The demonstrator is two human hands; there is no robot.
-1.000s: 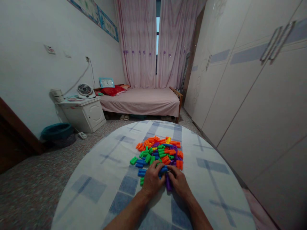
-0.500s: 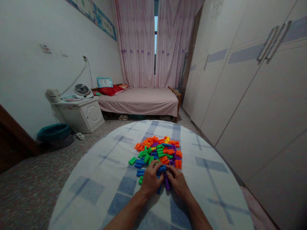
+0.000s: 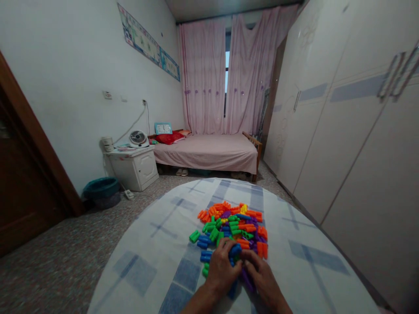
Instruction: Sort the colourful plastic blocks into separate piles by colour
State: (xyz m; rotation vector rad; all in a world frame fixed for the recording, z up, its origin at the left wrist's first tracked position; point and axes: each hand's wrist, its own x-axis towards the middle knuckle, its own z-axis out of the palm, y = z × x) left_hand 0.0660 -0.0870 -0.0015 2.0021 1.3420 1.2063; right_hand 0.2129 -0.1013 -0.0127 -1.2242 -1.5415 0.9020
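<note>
Both hands work close together at the near side of a pile of colourful plastic building pieces (image 3: 234, 226). My left hand (image 3: 223, 267) is closed around a blue building piece (image 3: 235, 250), whose top shows above the fingers. My right hand (image 3: 262, 275) has its fingers bent in from the other side, closed at the joined pieces. A purple piece (image 3: 248, 281) slants below, between the hands, partly covered by the right one. How the blue and purple pieces connect is hidden by the fingers. Loose green pieces (image 3: 205, 269) lie beside my left hand.
A checked cloth covers the round table (image 3: 153, 257). Beyond it stand a bed (image 3: 209, 150), a white cabinet (image 3: 144, 168) with a fan (image 3: 138, 138), and a bin (image 3: 102, 192). A tall wardrobe (image 3: 353, 144) lines the right side.
The head view has tilted up and turned left, so the scene sits lower and further right. Both hands stay together at the blue piece; the purple piece now slants more.
</note>
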